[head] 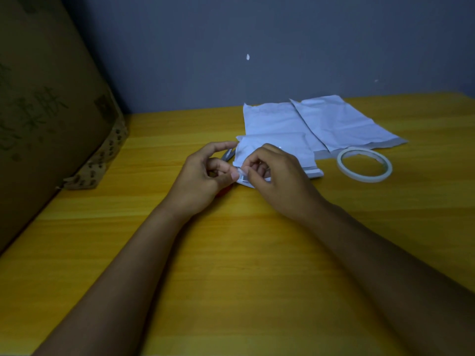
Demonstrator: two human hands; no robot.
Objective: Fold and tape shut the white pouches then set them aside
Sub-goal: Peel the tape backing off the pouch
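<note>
White pouch [272,147] edge pinched by left hand [205,176] and right hand [277,176], half hiding scissors [227,155].

White pouches [288,124] and a pale, translucent tape roll [364,164] lie on my yellow wood-grain tabletop [231,253]; behind them a slate-blue wall [257,47], and at left a brown cardboard box [46,111] with dark printed characters and patterned tape.

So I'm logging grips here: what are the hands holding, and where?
Both the left hand and right hand pinch a small tape piece by its ends, above the folded pouch.
</note>
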